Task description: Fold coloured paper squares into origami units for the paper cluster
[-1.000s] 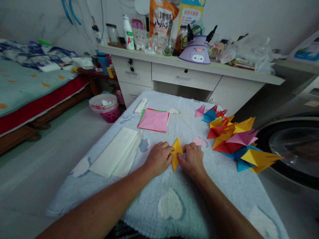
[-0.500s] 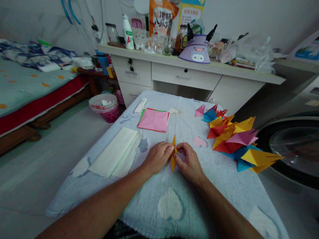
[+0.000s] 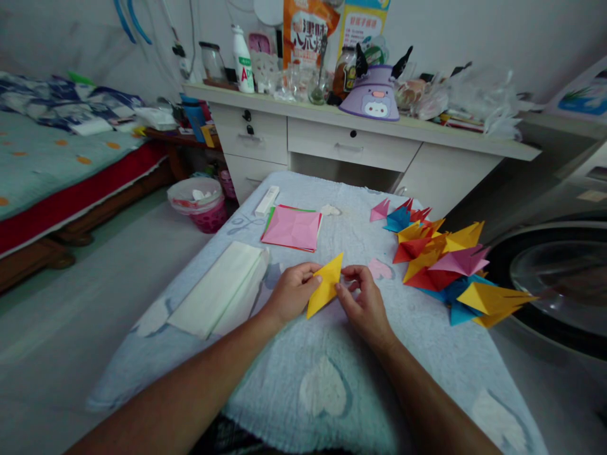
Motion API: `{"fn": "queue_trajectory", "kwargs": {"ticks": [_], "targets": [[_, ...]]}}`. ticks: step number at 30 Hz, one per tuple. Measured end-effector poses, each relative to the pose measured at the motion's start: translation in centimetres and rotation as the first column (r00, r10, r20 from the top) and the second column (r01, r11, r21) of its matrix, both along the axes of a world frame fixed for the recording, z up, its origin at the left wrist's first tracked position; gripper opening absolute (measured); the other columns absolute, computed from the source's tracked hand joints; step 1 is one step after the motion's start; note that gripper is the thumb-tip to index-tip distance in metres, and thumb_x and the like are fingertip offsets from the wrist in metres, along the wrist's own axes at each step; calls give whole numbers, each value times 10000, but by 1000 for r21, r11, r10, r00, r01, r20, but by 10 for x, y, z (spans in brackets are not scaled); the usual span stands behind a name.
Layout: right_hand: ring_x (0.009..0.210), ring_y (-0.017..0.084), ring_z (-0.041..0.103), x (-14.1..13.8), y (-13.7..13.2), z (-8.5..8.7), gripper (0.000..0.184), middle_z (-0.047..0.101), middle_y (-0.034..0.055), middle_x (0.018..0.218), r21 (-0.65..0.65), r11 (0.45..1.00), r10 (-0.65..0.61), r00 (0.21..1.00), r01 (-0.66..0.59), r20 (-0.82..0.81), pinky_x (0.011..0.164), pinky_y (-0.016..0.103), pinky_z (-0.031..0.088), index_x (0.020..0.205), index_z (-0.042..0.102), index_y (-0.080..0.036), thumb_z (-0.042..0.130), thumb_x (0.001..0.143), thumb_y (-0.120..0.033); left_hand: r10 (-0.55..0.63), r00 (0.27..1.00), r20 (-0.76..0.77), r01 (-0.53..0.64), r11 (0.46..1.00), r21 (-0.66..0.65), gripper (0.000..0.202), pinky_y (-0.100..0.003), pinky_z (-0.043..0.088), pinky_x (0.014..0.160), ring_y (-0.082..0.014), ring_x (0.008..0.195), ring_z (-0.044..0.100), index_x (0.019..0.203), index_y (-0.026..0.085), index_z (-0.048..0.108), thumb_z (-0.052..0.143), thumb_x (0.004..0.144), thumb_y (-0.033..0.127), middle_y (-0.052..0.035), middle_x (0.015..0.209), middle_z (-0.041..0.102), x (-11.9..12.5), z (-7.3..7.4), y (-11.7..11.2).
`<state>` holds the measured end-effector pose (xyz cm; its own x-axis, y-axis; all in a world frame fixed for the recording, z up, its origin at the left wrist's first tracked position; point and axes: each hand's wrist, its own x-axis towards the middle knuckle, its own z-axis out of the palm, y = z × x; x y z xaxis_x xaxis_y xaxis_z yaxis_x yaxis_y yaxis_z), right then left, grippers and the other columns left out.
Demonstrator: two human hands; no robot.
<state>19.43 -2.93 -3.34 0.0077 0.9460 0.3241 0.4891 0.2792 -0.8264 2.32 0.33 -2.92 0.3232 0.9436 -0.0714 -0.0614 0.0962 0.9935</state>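
A yellow folded origami paper (image 3: 326,287), shaped like a slanted diamond, is held up between my hands over the cloth-covered table. My left hand (image 3: 294,292) pinches its left side, thumb on the near face. On the other side, my right hand (image 3: 363,300) grips the right edge with thumb and curled fingers. Beyond them lies a stack of square coloured paper (image 3: 293,229) with a pink sheet on top. Folded paper pieces (image 3: 434,256) in yellow, red, blue and pink are clustered on the right.
A folded pale cloth or tissue (image 3: 215,291) rests on the left of the table (image 3: 284,379), and a small white box (image 3: 267,201) lies near the far edge. A pink bin (image 3: 206,215) stands on the floor. Behind is a white desk (image 3: 351,142) crowded with items.
The yellow paper was edge-on and narrow; now it is turned so that a broad face shows. My hands have moved slightly apart around it.
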Motion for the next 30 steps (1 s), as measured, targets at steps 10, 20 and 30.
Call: {"fn": "queue_trajectory", "kwargs": {"ticks": [10, 20, 30], "targets": [[637, 128, 532, 6, 3, 2, 81, 557, -22, 741, -126, 988, 71, 985, -92, -157, 580, 245, 409, 895, 508, -217, 539, 879, -290, -1, 1000, 3, 1, 1000, 17, 135, -203, 437, 606, -101, 641, 567, 833, 146, 589, 617, 780, 267, 13, 722, 603, 4, -3, 0], [737, 190, 560, 10, 6, 1, 79, 613, 24, 763, -83, 996, 49, 962, -28, 268, 690, 313, 436, 908, 578, -204, 546, 836, -194, 110, 901, -420, 83, 906, 416, 151, -225, 465, 669, -114, 701, 597, 866, 172, 650, 541, 802, 91, -2, 808, 647, 2, -7, 2], [970, 233, 505, 13, 4, 3, 358, 600, 81, 1034, -85, 987, 163, 863, -139, 478, 875, 379, 386, 1048, 651, -189, 545, 732, -58, 288, 701, -652, 214, 788, 577, 174, -315, 477, 856, -184, 914, 604, 897, 177, 671, 551, 820, 77, -44, 929, 647, -1, -9, 5]]}}
